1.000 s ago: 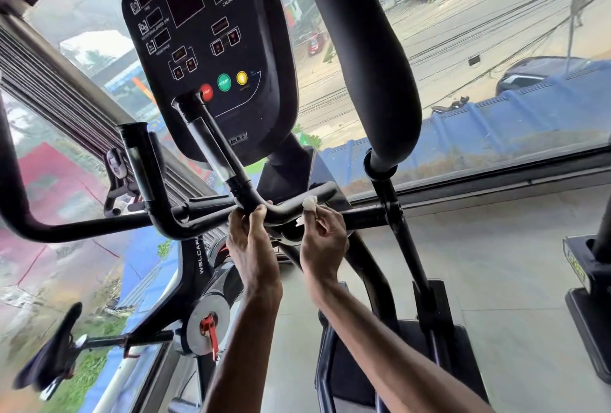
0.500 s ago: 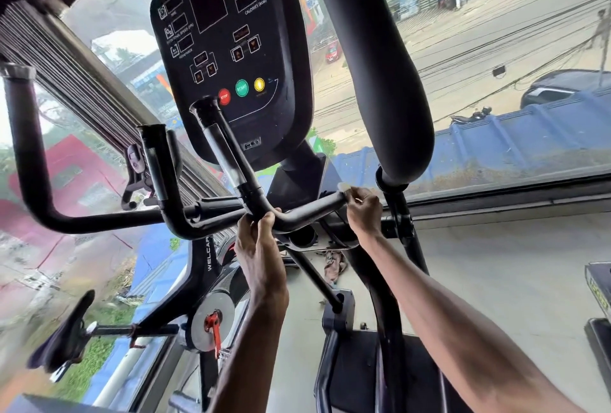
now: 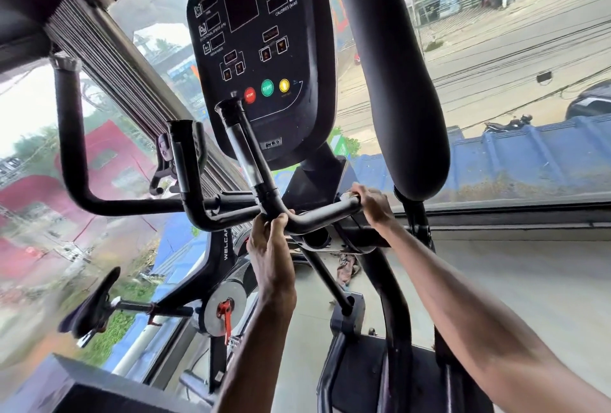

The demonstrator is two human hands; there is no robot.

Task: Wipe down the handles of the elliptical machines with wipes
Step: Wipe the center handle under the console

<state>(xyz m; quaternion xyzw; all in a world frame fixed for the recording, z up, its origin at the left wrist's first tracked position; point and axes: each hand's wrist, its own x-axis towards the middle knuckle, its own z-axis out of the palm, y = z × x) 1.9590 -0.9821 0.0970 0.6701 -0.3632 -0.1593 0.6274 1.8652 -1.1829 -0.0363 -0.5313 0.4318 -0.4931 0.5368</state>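
Right, the step in hand looks like wiping the handle (image 3: 317, 217) just below the console (image 3: 261, 48), judging by the grip. R hand (image 3: 373, 206) sits on the handle's outer tip, below and right of the console. Its fingers (image 3: 358, 189) are curled over the bar w/ a bit of pale wipe (image 3: 347, 196) showing at the knuckles. Most of the wipe is hidden under the palm, so can't tell how much of it meets the bar. L hand (image 3: 269, 240) is clamped round the bend of the same handle, straight below the console, fingers wrapped tight, prob. bracing. To do it well: wrap the wipe right round the tube, not just the top, & twist while sliding so the underside gets done too. Cap end of the tip needs a dab. Then work in toward the bend; L hand covers that spot, so it'd have to shift for full coverage. The upright (image 3: 244, 154) rising to the console's lower edge looks due next. So do the prong (image 3: 188, 181) below-left of the console & the padded arm (image 3: 396, 81) to its right. Risk: small wipe bunching or drying out; refold if so.
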